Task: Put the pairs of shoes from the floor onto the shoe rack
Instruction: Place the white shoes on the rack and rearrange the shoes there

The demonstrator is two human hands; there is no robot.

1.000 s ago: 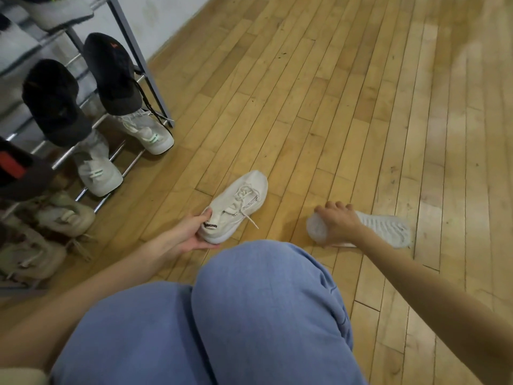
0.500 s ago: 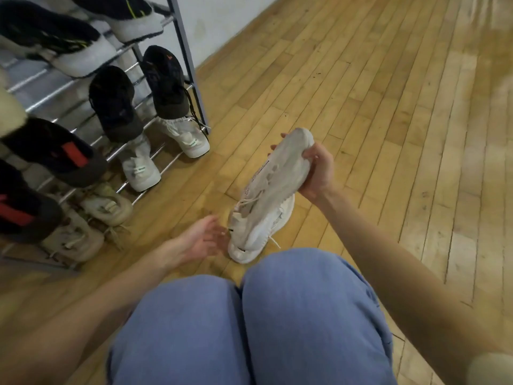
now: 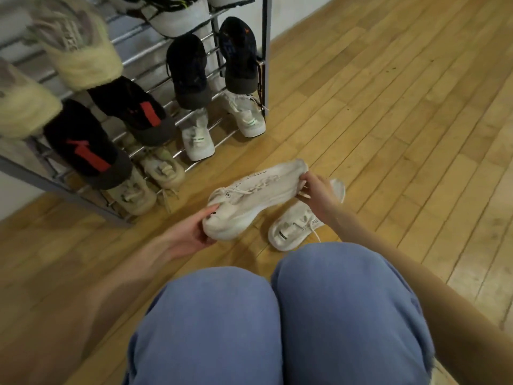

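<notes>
I hold a white sneaker (image 3: 255, 197) in the air above the wood floor, between both hands. My left hand (image 3: 191, 234) grips its heel end, thumb on top. My right hand (image 3: 319, 194) pinches its toe end. The matching white sneaker (image 3: 298, 227) lies on the floor just behind and right of it, partly hidden by my right hand. The metal shoe rack (image 3: 238, 65) stands at the upper left, its shelves filled with shoes.
On the rack sit black sneakers (image 3: 188, 70), black-and-red shoes (image 3: 83, 145), white sneakers (image 3: 198, 137), beige sneakers (image 3: 163, 168) and fluffy cream slippers (image 3: 80, 51). My knees in blue trousers (image 3: 277, 323) fill the bottom. Wood floor (image 3: 402, 107) stretches to the right.
My right hand carried the lifted sneaker leftward and lower, and my left hand took hold of its heel. The view swung toward the rack. The other sneaker stayed on the floor.
</notes>
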